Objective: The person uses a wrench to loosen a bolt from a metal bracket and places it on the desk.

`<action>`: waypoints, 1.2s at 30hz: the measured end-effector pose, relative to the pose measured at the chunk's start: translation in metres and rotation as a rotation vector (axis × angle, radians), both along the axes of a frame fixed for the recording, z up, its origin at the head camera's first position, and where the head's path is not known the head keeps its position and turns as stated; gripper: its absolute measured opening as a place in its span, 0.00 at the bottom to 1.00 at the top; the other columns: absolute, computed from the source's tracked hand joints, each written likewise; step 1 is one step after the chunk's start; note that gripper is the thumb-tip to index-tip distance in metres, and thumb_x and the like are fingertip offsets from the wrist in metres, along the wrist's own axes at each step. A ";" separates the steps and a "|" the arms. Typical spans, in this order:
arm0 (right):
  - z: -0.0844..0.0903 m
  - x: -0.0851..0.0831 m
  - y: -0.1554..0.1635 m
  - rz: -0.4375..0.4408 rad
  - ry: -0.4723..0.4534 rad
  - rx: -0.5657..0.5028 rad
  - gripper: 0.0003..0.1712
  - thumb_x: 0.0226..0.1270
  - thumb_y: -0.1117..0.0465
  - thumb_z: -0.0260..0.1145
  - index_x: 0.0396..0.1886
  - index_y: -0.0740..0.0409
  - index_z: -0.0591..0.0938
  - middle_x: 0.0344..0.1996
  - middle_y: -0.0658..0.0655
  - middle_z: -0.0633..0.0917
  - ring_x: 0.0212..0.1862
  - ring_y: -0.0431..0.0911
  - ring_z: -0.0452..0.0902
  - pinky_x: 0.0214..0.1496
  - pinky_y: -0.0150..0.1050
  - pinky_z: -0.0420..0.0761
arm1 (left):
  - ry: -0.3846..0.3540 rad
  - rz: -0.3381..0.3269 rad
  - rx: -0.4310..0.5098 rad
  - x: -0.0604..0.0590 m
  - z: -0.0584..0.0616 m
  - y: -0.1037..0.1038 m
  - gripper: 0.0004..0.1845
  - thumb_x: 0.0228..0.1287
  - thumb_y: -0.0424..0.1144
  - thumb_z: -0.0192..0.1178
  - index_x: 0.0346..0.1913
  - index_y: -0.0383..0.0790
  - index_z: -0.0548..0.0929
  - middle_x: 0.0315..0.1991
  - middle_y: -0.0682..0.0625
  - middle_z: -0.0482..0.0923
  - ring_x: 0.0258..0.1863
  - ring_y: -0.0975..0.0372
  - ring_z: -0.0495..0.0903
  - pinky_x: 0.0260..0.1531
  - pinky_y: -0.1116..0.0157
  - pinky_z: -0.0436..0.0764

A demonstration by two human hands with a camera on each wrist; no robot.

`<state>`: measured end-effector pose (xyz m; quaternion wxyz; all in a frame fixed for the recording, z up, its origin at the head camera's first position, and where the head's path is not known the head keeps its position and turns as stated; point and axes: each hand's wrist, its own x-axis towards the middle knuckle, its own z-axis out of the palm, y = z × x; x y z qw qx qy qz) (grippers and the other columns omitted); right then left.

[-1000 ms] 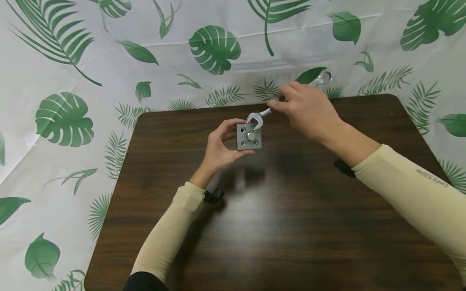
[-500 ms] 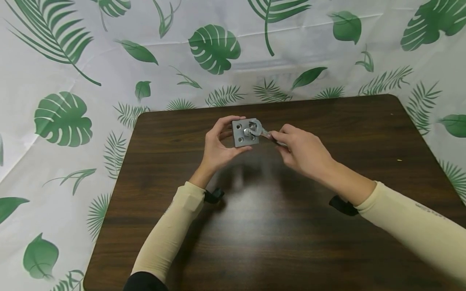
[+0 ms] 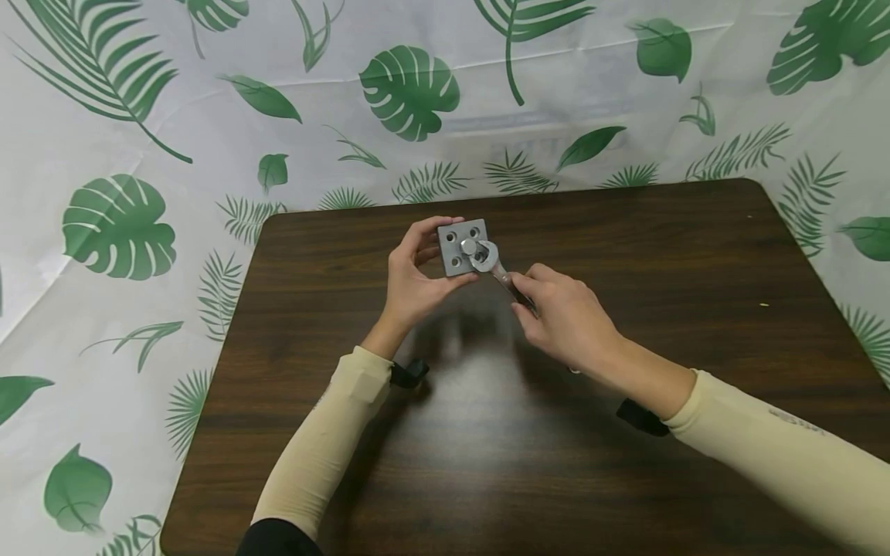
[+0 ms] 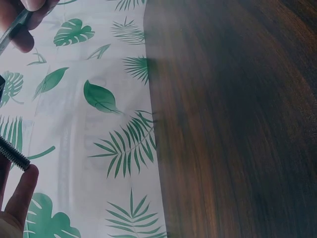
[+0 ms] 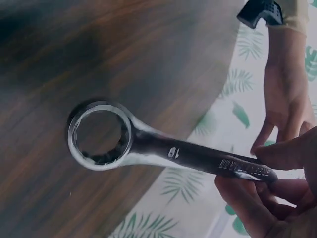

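Observation:
In the head view my left hand [image 3: 415,282] grips a square grey metal plate [image 3: 462,230] by its edges, above the table. The plate has a hole near each corner, and a hex-head bolt [image 3: 469,246] sits at its centre. My right hand [image 3: 566,309] holds a combination wrench [image 3: 502,276] by the shank, its open end at the bolt head. Seen from the left wrist, the bolt's threaded shank [image 4: 15,154] sticks out behind the plate, a fingertip right at its end. The right wrist view shows the wrench's ring end [image 5: 126,141] pointing away from the fingers.
Below both hands lies a dark wood-grain table [image 3: 556,471] with rounded corners. A white sheet [image 3: 313,147] printed with green leaves hangs behind it and along the left. A tiny pale scrap [image 3: 764,305] lies on the tabletop at the right.
My right hand has swung the wrench down from upper right to lower right of the bolt. The plate has shifted slightly up and left in my left hand and turned a little.

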<state>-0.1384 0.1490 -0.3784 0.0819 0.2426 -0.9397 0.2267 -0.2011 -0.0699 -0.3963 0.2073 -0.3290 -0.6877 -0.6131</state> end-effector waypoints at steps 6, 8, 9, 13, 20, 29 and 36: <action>-0.003 0.003 -0.009 -0.018 -0.044 -0.061 0.23 0.61 0.65 0.70 0.56 0.68 0.81 0.34 0.56 0.80 0.23 0.44 0.68 0.22 0.38 0.69 | 0.012 0.005 0.021 0.000 -0.002 0.001 0.38 0.35 0.19 0.78 0.56 0.24 0.73 0.53 0.33 0.79 0.46 0.53 0.82 0.40 0.50 0.82; -0.004 0.003 -0.012 -0.023 -0.055 -0.078 0.23 0.61 0.64 0.71 0.56 0.68 0.81 0.34 0.56 0.81 0.22 0.44 0.68 0.21 0.38 0.69 | 0.019 0.007 0.024 0.001 -0.002 0.001 0.38 0.36 0.19 0.78 0.56 0.24 0.73 0.53 0.33 0.79 0.46 0.53 0.82 0.39 0.50 0.82; -0.004 0.004 -0.013 -0.025 -0.057 -0.085 0.23 0.61 0.64 0.71 0.56 0.68 0.82 0.35 0.57 0.81 0.22 0.43 0.68 0.21 0.37 0.70 | 0.021 0.009 0.023 0.001 -0.002 0.001 0.38 0.36 0.19 0.78 0.56 0.24 0.73 0.53 0.33 0.79 0.46 0.53 0.82 0.39 0.50 0.82; -0.006 0.005 -0.015 -0.033 -0.040 -0.101 0.22 0.61 0.64 0.71 0.55 0.68 0.82 0.35 0.57 0.81 0.22 0.43 0.68 0.21 0.37 0.70 | 0.025 0.020 0.020 0.001 -0.001 0.002 0.38 0.36 0.19 0.78 0.56 0.24 0.73 0.53 0.34 0.79 0.46 0.53 0.81 0.39 0.52 0.82; -0.011 0.004 -0.010 -0.041 0.031 -0.080 0.22 0.61 0.64 0.70 0.55 0.68 0.82 0.35 0.56 0.80 0.22 0.41 0.69 0.19 0.36 0.70 | 0.013 0.019 0.015 0.002 -0.002 0.001 0.38 0.36 0.19 0.78 0.56 0.24 0.73 0.53 0.35 0.79 0.46 0.53 0.82 0.40 0.52 0.82; -0.012 -0.002 -0.002 -0.032 0.134 -0.010 0.22 0.59 0.66 0.71 0.54 0.66 0.83 0.34 0.55 0.79 0.23 0.42 0.70 0.20 0.38 0.73 | -0.004 -0.006 -0.010 0.005 -0.003 0.000 0.38 0.35 0.19 0.78 0.56 0.24 0.74 0.53 0.33 0.79 0.45 0.53 0.82 0.42 0.51 0.82; -0.010 -0.006 0.001 -0.002 0.173 0.007 0.20 0.59 0.67 0.70 0.53 0.64 0.84 0.34 0.55 0.78 0.25 0.43 0.70 0.22 0.41 0.76 | -0.010 -0.038 -0.018 0.005 -0.003 0.003 0.38 0.36 0.20 0.79 0.56 0.25 0.74 0.54 0.35 0.79 0.46 0.52 0.81 0.42 0.50 0.82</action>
